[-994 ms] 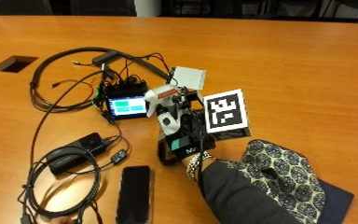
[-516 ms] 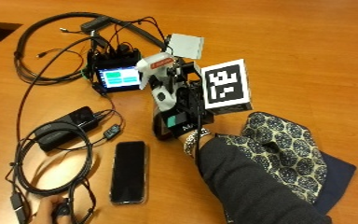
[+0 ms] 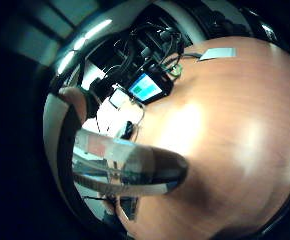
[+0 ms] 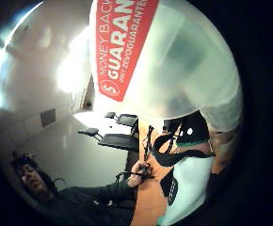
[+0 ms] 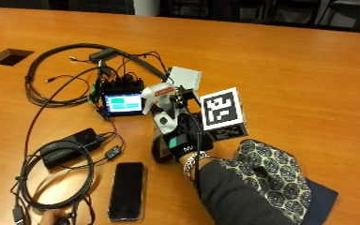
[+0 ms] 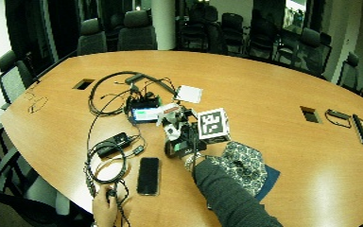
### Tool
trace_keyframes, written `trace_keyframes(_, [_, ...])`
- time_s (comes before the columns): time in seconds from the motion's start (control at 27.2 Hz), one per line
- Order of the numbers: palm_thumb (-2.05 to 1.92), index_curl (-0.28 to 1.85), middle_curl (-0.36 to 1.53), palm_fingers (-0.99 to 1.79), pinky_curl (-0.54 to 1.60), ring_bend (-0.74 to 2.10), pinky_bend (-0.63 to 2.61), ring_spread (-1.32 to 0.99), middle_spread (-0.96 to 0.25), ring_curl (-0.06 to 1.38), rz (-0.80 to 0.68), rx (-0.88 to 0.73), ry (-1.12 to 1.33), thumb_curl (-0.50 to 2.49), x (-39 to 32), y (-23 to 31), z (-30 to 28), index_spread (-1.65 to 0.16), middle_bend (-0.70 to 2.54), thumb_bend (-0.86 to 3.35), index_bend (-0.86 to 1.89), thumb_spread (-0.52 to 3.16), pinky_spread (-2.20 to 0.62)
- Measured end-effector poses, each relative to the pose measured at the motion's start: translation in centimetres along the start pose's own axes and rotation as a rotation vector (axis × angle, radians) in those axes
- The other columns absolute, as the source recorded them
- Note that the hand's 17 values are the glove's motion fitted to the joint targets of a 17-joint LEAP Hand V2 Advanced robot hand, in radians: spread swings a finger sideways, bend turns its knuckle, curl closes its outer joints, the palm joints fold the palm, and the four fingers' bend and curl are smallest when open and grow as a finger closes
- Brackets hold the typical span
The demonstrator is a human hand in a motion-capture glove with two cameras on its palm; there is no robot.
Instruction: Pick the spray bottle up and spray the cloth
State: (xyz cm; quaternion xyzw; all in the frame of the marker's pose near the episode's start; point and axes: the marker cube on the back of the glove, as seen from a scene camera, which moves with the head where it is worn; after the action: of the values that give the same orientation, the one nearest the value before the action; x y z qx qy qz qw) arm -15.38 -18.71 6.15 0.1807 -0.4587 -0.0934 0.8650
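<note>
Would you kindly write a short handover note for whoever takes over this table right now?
Hands: the gloved right hand grips the spray bottle, holding it above the table beside the small screen device.
Things: the patterned cloth lies on the table by the person's right forearm.
Done: the bottle is picked up.
Left: aim the nozzle at the cloth and spray; no spraying shows yet.

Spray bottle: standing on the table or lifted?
Cannot tell for sure. The gloved right hand grips the spray bottle, hiding its base in the outside view.
</note>
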Motion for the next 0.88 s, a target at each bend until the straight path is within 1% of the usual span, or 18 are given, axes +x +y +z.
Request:
trace_keyframes(0.11, [0.83,0.41,0.55,1.04,0.38,0.6,0.37,-0.17,-0.21,0.45,0.041,-0.033,0.012,0.48,0.7,0.5,0.6,-0.28,0.42,-0.02,0.15,1.24,-0.15])
trace_keyframes(0.18, [0.83,0.41,0.54,0.94,0.38,0.56,0.33,-0.16,-0.21,0.44,0.066,-0.061,0.037,0.48,1.3,1.0,0.8,-0.28,0.4,-0.01,0.14,1.23,-0.09])
trace_keyframes(0.33, [0.82,0.39,0.51,0.75,0.39,0.49,0.36,-0.14,-0.19,0.43,0.125,-0.137,0.101,0.47,2.5,2.1,1.1,-0.3,0.32,-0.02,0.09,1.2,0.01])
trace_keyframes(0.52, [0.73,0.34,0.47,0.51,0.39,0.42,0.42,-0.1,-0.12,0.41,0.151,-0.197,0.221,0.43,1.9,2.7,1.3,-0.31,0.21,-0.07,0.05,1.14,0.11])
trace_keyframes(0.7, [0.58,0.31,0.45,0.4,0.36,0.36,0.34,-0.06,-0.09,0.37,0.149,-0.252,0.302,0.38,0.9,2.6,1.2,-0.32,0.22,-0.08,0.12,1.08,0.2])
trace_keyframes(0.88, [0.5,0.31,0.43,0.34,0.34,0.3,0.3,-0.02,-0.05,0.34,0.15,-0.31,0.404,0.35,0.2,2.6,-0.6,-0.34,0.21,-0.06,0.16,1.05,0.25])
